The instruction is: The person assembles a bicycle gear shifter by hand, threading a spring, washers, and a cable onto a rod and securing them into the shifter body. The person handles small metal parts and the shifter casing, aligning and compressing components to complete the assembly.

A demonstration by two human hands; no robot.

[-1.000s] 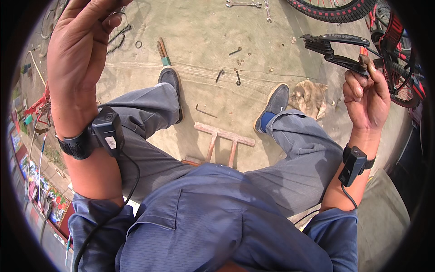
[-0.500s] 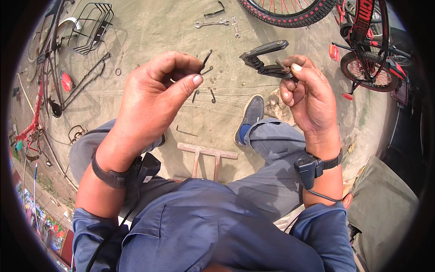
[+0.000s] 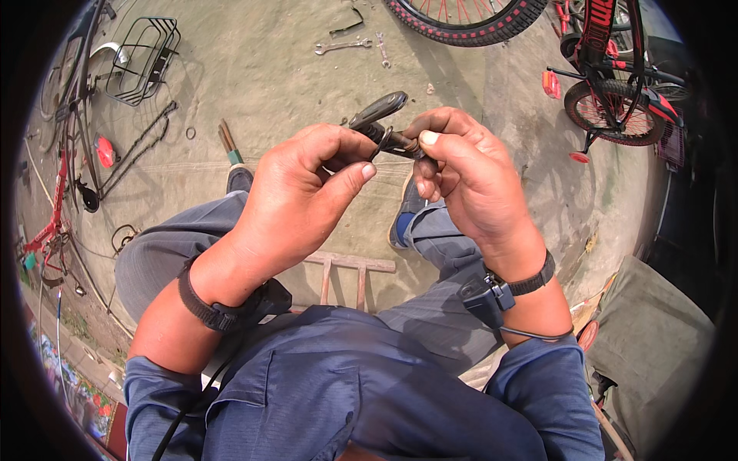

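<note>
In front of my lap, my right hand [image 3: 480,177] pinches one end of a black bicycle part that looks like a brake caliper [image 3: 380,109], with a metal bolt between thumb and fingers. Its rounded black arm points up and to the left. My left hand [image 3: 296,180] is closed in a pinch on a thin black piece with a looped end [image 3: 380,143], held right up against the caliper. Fingers hide much of where the two parts meet.
Two wrenches [image 3: 343,47] lie on the ground beyond my hands, near a bicycle wheel [image 3: 469,32]. A black wire basket [image 3: 144,61] and a chain [image 3: 142,146] lie left. A low wooden stool [image 3: 350,261] stands between my legs. Screwdriver-like rods [image 3: 227,138] rest by my left shoe.
My left hand has moved right and my right hand left, bringing the thin black piece to the caliper. The caliper has tilted. My view has shifted slightly.
</note>
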